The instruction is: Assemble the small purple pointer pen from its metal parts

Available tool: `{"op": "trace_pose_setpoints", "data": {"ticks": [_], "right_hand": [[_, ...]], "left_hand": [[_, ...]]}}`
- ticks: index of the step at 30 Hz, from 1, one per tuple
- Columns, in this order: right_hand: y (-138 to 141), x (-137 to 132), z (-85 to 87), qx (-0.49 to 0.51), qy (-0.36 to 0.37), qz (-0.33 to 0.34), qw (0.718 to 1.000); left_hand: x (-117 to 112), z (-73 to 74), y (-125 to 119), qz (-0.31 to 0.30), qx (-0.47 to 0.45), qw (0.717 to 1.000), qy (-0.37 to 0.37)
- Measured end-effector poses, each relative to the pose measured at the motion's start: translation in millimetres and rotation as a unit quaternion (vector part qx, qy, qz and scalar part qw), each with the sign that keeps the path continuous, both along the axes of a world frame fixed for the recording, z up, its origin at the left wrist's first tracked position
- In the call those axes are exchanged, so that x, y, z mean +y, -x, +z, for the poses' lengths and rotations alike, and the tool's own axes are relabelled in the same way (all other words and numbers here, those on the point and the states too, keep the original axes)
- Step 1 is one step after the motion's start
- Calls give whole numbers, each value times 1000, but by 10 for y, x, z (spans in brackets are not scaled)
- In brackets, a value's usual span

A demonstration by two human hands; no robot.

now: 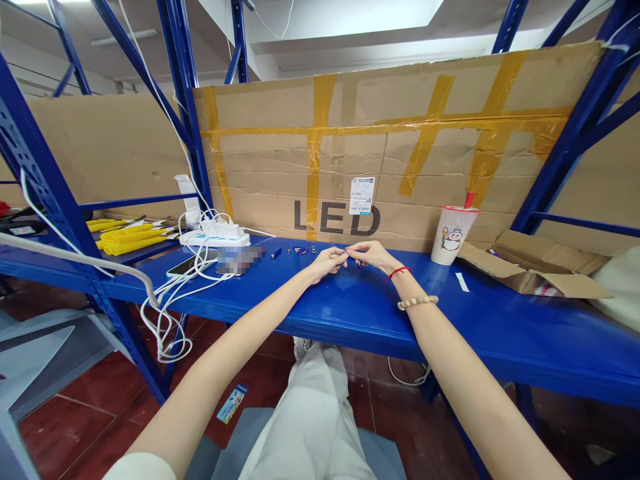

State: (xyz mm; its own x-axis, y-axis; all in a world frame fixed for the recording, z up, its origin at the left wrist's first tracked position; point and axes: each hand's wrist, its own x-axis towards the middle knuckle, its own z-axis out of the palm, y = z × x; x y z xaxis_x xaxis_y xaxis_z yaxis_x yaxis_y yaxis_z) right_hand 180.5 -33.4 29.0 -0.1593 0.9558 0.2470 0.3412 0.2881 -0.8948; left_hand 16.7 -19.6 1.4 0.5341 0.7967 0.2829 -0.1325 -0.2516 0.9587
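Over the blue shelf top (pixel 330 303), my left hand (pixel 327 264) and my right hand (pixel 373 255) meet fingertip to fingertip. Both are closed in a pinch around something small and thin, mostly covered by the fingers; its kind does not show. A small dark blue piece (pixel 361 265) shows just under my right hand. To the left of my hands lie a short blue cylinder (pixel 277 253), a cluster of small blue and metallic parts (pixel 300 251) and a tiny dark part (pixel 313 251). They are too small to name.
On the left are a white power strip (pixel 220 235) with tangled cables, a phone (pixel 193 263) and yellow-handled tools (pixel 133 240). At right stand a paper cup (pixel 453 235) with a red straw and an open cardboard box (pixel 530 263). A large cardboard sheet (pixel 260 167) closes the back.
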Motion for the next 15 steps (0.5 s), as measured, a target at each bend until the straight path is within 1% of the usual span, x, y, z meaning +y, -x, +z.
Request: {"op": "trace_pose_setpoints", "data": {"ticks": [7,11,15], "right_hand": [[34,-36,25,-11,-15,-8,1000],[90,-45,18,-19,-32,-29,999],[140,-44,23,-21,-13,-37,999]], "left_hand": [[9,-2,-26,85,-3,990,-116],[59,-6,-9,130,12,975,-177],[148,-25,26,170,41,959,-222]]}}
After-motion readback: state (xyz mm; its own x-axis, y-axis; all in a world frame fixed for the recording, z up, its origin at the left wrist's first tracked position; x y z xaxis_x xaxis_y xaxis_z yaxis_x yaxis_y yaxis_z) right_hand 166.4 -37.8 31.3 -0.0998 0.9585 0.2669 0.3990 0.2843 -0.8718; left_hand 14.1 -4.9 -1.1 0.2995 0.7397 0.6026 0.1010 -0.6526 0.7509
